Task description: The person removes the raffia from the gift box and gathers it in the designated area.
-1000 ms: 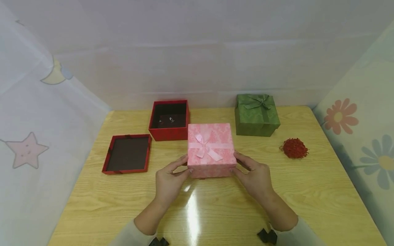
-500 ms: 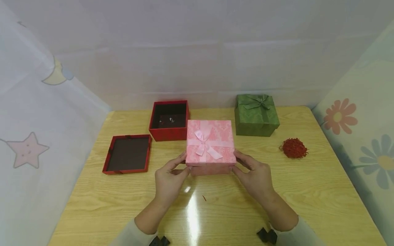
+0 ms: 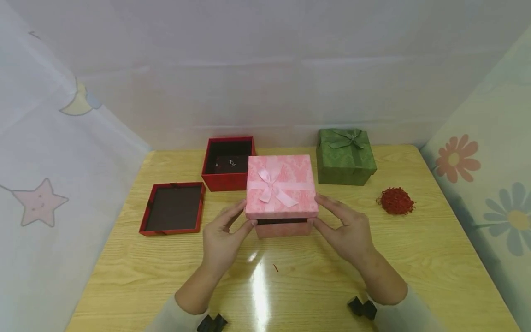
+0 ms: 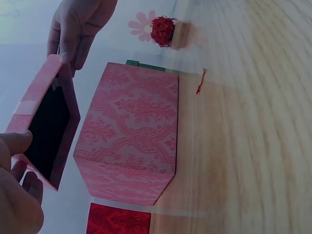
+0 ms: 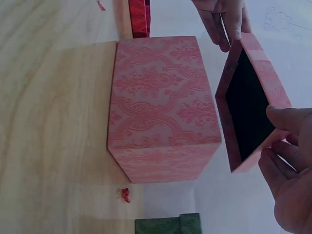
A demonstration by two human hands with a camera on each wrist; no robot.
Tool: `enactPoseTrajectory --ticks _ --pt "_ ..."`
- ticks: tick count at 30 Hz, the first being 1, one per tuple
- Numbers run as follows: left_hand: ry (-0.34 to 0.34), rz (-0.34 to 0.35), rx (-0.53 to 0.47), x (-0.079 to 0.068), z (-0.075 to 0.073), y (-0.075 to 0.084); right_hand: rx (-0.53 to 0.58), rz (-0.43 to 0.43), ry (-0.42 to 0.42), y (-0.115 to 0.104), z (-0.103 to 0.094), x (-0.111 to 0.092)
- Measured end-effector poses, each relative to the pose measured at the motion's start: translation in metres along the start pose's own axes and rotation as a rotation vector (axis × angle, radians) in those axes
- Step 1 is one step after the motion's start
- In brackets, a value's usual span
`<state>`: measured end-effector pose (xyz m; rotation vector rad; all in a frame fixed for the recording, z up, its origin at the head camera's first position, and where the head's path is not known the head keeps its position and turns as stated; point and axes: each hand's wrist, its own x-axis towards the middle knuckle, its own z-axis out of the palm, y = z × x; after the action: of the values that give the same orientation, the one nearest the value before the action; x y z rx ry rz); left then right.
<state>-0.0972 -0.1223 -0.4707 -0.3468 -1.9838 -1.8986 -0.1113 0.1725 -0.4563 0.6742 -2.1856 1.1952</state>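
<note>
A pink patterned lid [image 3: 286, 184] with a ribbon bow is held by both hands, raised and tilted above the pink box base [image 3: 284, 229]. My left hand [image 3: 224, 237] pinches its left side near the front corner, and my right hand [image 3: 346, 233] pinches the right side likewise. A dark gap shows between lid and base in the head view. Both wrist views show the lid's dark underside apart from the base [image 4: 129, 117], which stands on the table. What the base contains is hidden.
Behind left stands an open red box [image 3: 228, 180], its lid [image 3: 173, 208] lying inside-up nearby. A closed green gift box [image 3: 347, 157] is back right, with red shredded paper [image 3: 396, 201] before it. One red shred [image 3: 275, 267] lies on the wooden table [image 3: 415, 272].
Both hands have lifted the pink lid off its base, which stays on the table. A red shred on the table has come into view in front of the box.
</note>
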Motion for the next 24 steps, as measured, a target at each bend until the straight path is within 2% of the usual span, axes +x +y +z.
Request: enactPoseTrajectory --ticks 5,11,14,19,24 --pt "-0.01 0.062 -0.042 0.003 -0.002 0.005 0.112 -0.042 0.013 -0.005 -0.004 0.01" --pt "-0.016 0.139 -0.094 0.007 -0.004 0.008 0.365 -0.038 0.014 -0.01 -0.006 0.019" --pt "-0.024 0.192 -0.122 0.008 -0.004 0.009 0.457 -0.043 0.031 -0.011 -0.005 0.021" --pt "-0.054 0.307 -0.198 0.01 -0.005 0.009 0.537 -0.079 0.062 -0.013 -0.004 0.023" --pt "-0.105 0.412 -0.262 0.012 -0.005 0.01 0.592 -0.122 0.055 -0.014 -0.004 0.024"
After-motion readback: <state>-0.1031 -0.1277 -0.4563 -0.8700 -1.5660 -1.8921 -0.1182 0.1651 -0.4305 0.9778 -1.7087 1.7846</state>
